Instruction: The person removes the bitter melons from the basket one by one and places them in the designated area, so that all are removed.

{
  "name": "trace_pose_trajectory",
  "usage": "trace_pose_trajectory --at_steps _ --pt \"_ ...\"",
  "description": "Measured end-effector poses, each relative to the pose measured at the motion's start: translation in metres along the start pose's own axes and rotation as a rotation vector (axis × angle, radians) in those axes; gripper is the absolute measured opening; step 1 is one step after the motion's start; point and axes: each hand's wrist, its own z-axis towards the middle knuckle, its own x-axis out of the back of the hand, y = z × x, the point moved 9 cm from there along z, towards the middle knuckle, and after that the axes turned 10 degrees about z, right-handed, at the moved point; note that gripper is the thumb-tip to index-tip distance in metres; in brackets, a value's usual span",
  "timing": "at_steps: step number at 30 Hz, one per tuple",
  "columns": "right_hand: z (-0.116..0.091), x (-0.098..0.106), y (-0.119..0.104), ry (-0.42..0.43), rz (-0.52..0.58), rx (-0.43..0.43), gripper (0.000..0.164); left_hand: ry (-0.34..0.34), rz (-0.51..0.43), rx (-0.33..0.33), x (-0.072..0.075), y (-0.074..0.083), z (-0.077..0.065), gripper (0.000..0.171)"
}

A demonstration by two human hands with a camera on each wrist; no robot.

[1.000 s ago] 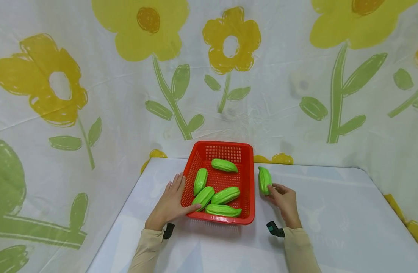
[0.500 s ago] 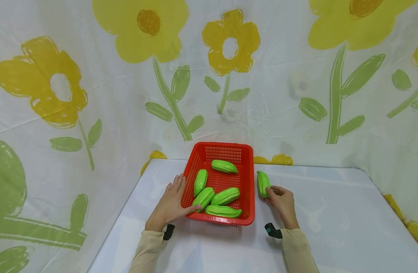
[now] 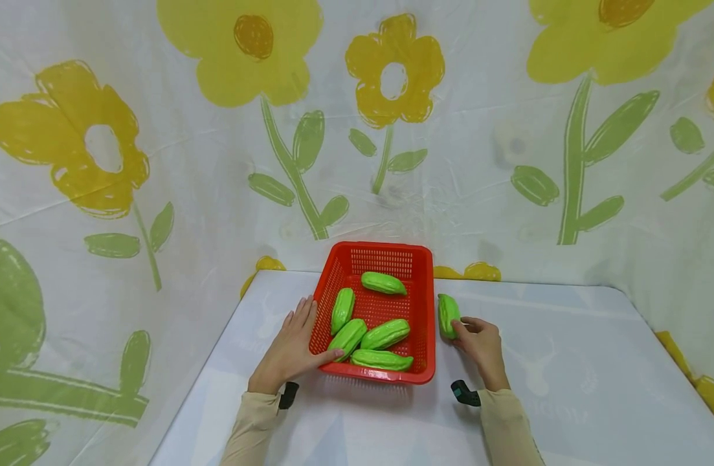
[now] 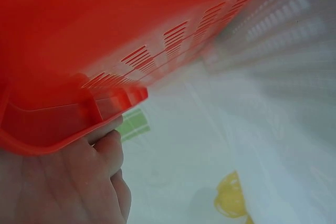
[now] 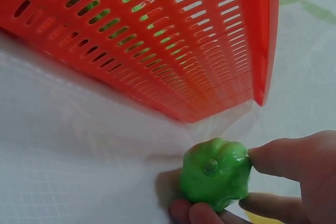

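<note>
A red plastic basket [image 3: 429, 310] stands on the table, holding several light green, ridged bitter melons [image 3: 382, 360]. My left hand [image 3: 289, 346] rests on its near left corner, fingers straight along the left rim and thumb over the near rim. The left wrist view shows the basket's outer wall [image 4: 131, 19] and the left hand [image 4: 68, 187] against the rim. Right of the basket, my right hand [image 3: 481, 346] pinches the near end of another bitter melon [image 3: 448, 316]. Close up in the right wrist view, the bitter melon's stem end [image 5: 212, 174] faces the camera, with fingers [image 5: 278, 158] around it.
The basket's slotted right wall [image 5: 173, 51] rises beside the bitter melon in the right wrist view. White tabletop [image 3: 566, 362] extends to the right. A curtain with printed flowers [image 3: 473, 162] hangs behind the table's far edge and along the left side.
My right hand has shifted slightly left and nearer with the bitter melon, closer to the basket's right wall. The left hand and the basket stay in place.
</note>
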Motion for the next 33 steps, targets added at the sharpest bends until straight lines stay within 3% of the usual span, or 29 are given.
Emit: trace_pose_trajectory --at_steps 6,17,33 --pt "-0.001 -0.001 -0.003 -0.003 -0.049 0.0 0.057 -0.012 0.002 0.005 0.001 0.0 -0.001 0.123" --pt "-0.004 0.0 -0.003 -0.056 -0.025 -0.065 0.065 -0.022 0.001 0.011 0.0 -0.001 -0.001 0.125" --pt "-0.006 0.011 -0.012 -0.053 0.078 -0.068 0.065 -0.036 0.014 0.019 -0.002 -0.003 0.002 0.126"
